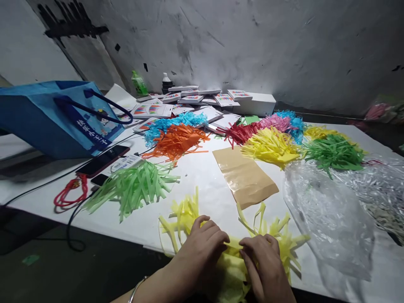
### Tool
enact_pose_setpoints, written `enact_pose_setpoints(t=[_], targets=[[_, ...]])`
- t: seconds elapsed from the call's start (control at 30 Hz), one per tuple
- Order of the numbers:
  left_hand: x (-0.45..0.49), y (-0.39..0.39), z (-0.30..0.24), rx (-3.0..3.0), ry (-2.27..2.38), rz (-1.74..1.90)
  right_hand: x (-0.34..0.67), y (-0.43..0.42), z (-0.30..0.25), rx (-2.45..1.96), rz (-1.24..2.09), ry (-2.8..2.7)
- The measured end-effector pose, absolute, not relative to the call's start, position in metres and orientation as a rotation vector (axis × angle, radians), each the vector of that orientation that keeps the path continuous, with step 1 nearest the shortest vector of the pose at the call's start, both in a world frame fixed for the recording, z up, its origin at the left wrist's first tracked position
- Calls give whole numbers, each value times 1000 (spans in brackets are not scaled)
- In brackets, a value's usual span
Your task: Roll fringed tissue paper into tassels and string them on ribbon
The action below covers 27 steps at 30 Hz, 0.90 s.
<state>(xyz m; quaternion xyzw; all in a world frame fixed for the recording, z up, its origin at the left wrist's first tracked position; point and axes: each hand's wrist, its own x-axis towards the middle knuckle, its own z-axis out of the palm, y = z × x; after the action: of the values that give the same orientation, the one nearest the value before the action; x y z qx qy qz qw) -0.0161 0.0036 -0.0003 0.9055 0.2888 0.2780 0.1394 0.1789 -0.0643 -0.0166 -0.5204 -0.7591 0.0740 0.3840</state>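
Note:
My left hand and my right hand meet at the near edge of the white table. Both pinch a bundle of yellow fringed paper strips, fingers curled over its middle. The strips fan out to the left and to the right of my hands. A thin bracelet shows on my left wrist. Just beyond the bundle lies a brown glossy envelope.
Piles of cut paper strips lie about: light green, orange, blue, red, yellow, dark green. Clear plastic bags at right. A blue tote bag, a phone and a red cord at left. Small boxes at the back.

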Motion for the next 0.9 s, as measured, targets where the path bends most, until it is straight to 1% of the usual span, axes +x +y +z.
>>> enact_pose_setpoints(t=[0.1,0.17,0.3,0.37,0.47,0.6,0.7,0.9], targets=[[-14,7,2,2526,872,617,175,-60,-20,-1380,181,-1874],[-13,10,8,2464,892,489,175,-57,-24,-1342,134,-1924],[-14,14,26,2313,957,360,177,-56,-24,-1244,-63,-2027],[-15,16,32,2276,931,377,178,-57,-21,-1238,-123,-2042],[-16,19,30,2365,814,437,178,-58,-17,-1251,-62,-2010],[-16,22,9,2680,763,600,176,-55,-21,-1258,-56,-1889],[-18,21,-4,2815,734,704,175,-55,-26,-1280,-48,-1897],[-21,11,-8,2744,791,846,177,-61,-28,-1301,5,-1891]])
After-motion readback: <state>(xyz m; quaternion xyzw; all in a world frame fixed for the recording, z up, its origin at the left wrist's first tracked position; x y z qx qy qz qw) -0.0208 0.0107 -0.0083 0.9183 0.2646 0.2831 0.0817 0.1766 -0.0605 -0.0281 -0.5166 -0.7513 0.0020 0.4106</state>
